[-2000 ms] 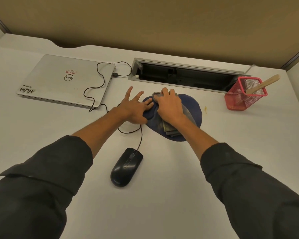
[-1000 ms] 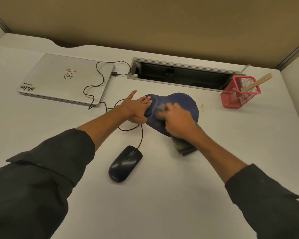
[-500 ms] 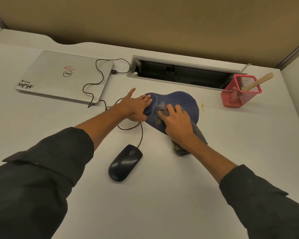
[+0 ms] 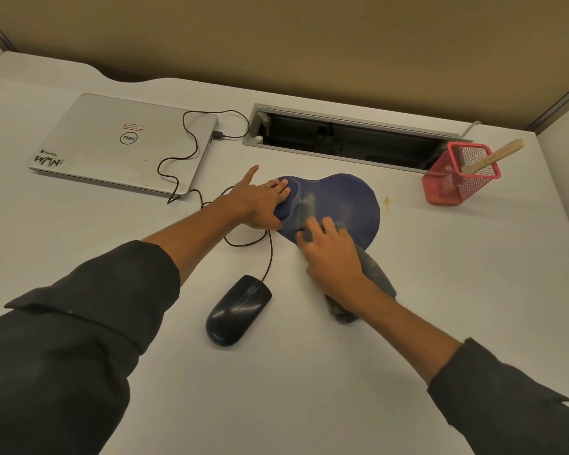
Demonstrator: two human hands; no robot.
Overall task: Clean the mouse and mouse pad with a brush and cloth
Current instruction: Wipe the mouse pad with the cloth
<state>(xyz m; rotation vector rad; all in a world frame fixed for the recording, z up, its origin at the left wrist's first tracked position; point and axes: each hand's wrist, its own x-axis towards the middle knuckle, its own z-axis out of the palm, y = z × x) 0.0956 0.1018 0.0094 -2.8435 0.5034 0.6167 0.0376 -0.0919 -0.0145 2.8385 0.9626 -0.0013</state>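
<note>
**Desk inventory: pad being wiped**

Desk (image 4: pixel 309 389): white, carrying everything listed below.

Laptop (image 4: pixel 125 144): silver, lid closed, lying at the far left; a cable is running from its right edge.

Cable tray (image 4: pixel 349 139): long grey-framed slot, sitting open along the far edge.

Pad (image 4: pixel 345 205): blue, lying flat mid-desk, near side partly covered by cloth and hand.

Cloth (image 4: pixel 375 274): grey, folded, lying half on the pad's near edge and half on the desk, trailing toward the viewer under the right wrist.

Mouse (image 4: pixel 237 310): black, wired, sitting on the desk just nearer than the pad and apart from both hands; its cord is looping up past the left hand.

Left hand (image 4: pixel 260 205): lying flat and unclenched, fingers spread, pressing on the pad's left edge, gripping nothing.

Right hand (image 4: pixel 332 251): pressing down on the cloth with fingers bent over its far end.

Holder (image 4: pixel 460 178): red mesh, standing far right.

Brush (image 4: pixel 493 156): wooden handle leaning out of the holder, untouched.
</note>
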